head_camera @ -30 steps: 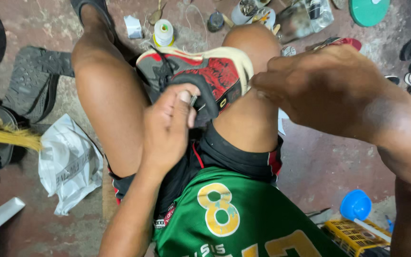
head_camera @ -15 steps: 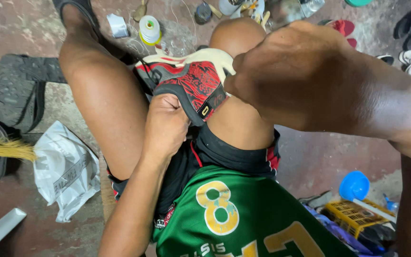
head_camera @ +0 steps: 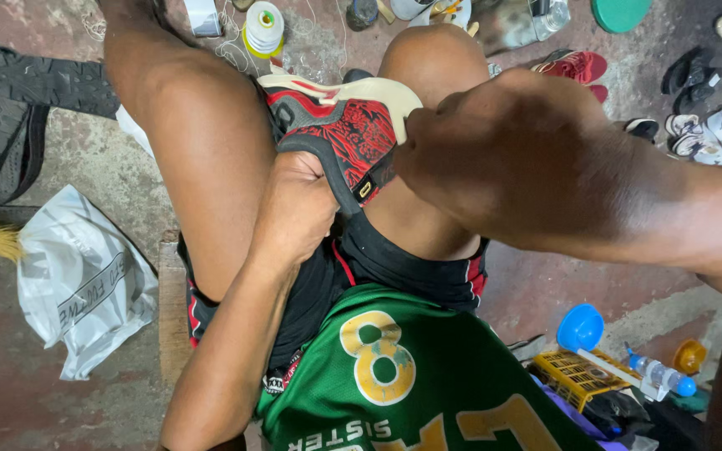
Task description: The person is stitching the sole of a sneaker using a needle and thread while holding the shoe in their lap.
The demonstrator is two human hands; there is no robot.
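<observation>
Here I am pinning a red-and-black shoe between my knees, my left hand clutching its dark collar while my right hand is pinching the pale sole edge at the toe. On the floor to my right, a yellow crate is sitting beside a blue cap and a small plastic bottle; what the crate is holding I cannot tell.

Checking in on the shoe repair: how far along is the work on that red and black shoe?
Mid-job. The red and black shoe is wedged between the knees, sole side out. The left hand grips its dark collar; the right hand pinches the cream sole edge. The thread spool is on the floor. No finished seam shows, so closing the sole looks left.
</observation>
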